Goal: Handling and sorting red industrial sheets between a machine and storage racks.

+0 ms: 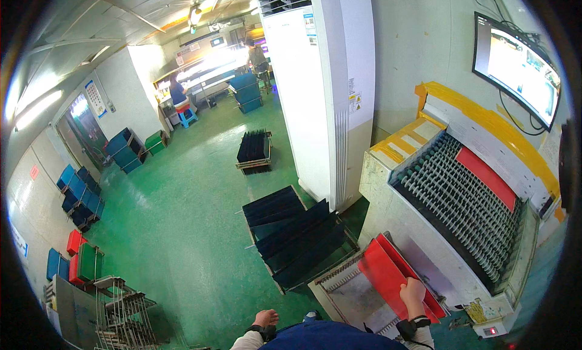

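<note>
Rack (353, 296), red panels (383, 271), glossy green floor (188, 228)

No wording is sharp enough to read. The tall white cabinet (306, 101) bears blue-and-white stickers (310, 28) high on its front and yellow warning-triangle labels (355, 102) on its side. A blue-edged poster (96, 99) and a pink notice (34, 173) hang on the left wall (36, 150), with a white-and-blue sign (19, 242) nearer. The wall-mounted screen (515, 62) shows bright, illegible content.
</note>
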The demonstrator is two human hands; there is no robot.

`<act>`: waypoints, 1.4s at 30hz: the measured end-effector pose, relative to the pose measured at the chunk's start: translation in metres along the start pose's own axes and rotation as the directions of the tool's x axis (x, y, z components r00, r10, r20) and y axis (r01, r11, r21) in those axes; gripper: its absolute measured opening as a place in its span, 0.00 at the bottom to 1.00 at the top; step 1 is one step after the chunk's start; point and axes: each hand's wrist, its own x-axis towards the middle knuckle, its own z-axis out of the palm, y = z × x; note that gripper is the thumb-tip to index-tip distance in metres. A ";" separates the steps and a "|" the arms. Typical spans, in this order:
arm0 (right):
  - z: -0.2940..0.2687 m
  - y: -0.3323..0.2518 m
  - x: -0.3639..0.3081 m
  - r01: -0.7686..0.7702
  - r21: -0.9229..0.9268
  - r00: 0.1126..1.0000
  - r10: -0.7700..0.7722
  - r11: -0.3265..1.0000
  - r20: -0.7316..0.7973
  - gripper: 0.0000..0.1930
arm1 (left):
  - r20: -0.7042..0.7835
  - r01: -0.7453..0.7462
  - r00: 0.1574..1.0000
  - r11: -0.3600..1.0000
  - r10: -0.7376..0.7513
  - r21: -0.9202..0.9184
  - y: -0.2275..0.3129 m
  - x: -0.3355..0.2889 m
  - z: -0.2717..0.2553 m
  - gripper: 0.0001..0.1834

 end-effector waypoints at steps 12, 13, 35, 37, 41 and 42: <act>-0.003 -0.001 -0.003 -0.006 0.001 1.000 0.006 1.000 0.016 0.10 | -0.022 -0.004 1.000 1.000 0.004 0.010 0.003 -0.014 0.007 0.09; -0.003 -0.001 -0.003 0.003 0.006 1.000 -0.003 1.000 0.012 0.10 | -0.061 -0.019 0.998 0.999 0.021 0.033 0.005 -0.020 0.012 0.08; -0.160 0.030 -0.024 0.102 0.190 0.989 -0.080 0.976 -0.121 0.17 | -0.125 -0.005 0.992 1.000 0.008 0.023 0.008 -0.023 0.023 0.07; -0.168 0.052 -0.020 0.040 0.454 0.996 0.000 0.890 -0.089 0.17 | -0.072 -0.002 0.997 0.999 0.000 -0.033 0.009 -0.022 0.019 0.05; -0.169 0.068 -0.017 0.032 0.895 0.979 0.166 0.445 -0.118 0.15 | 0.025 0.033 0.999 0.995 -0.031 -0.094 0.008 -0.014 0.013 0.03; -0.170 0.074 -0.013 0.013 0.966 0.982 0.178 0.259 -0.061 0.15 | 0.043 0.032 0.999 0.996 -0.029 -0.087 0.009 -0.013 0.013 0.03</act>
